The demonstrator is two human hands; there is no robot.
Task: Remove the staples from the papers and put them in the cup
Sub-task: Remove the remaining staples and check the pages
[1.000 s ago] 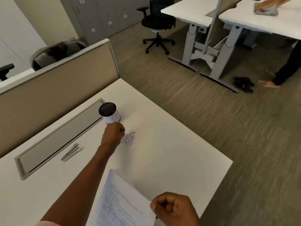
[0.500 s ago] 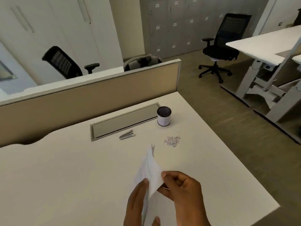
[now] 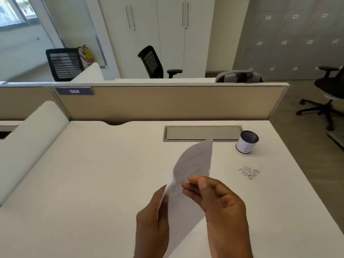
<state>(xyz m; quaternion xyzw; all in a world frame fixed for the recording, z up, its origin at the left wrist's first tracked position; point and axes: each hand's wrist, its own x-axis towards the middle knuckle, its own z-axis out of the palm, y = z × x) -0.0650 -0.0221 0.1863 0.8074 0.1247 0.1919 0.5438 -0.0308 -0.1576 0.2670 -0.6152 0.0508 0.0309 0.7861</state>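
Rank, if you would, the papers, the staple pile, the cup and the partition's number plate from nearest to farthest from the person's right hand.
1. The papers: pinched in the right hand itself.
2. The staple pile: on the desk, to the hand's right.
3. The cup: farther back, beyond the staples.
4. The number plate: far left on the partition.

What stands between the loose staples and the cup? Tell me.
Nothing visible does. The staples lie on the table nearer the person than the cup, with only bare tabletop between them.
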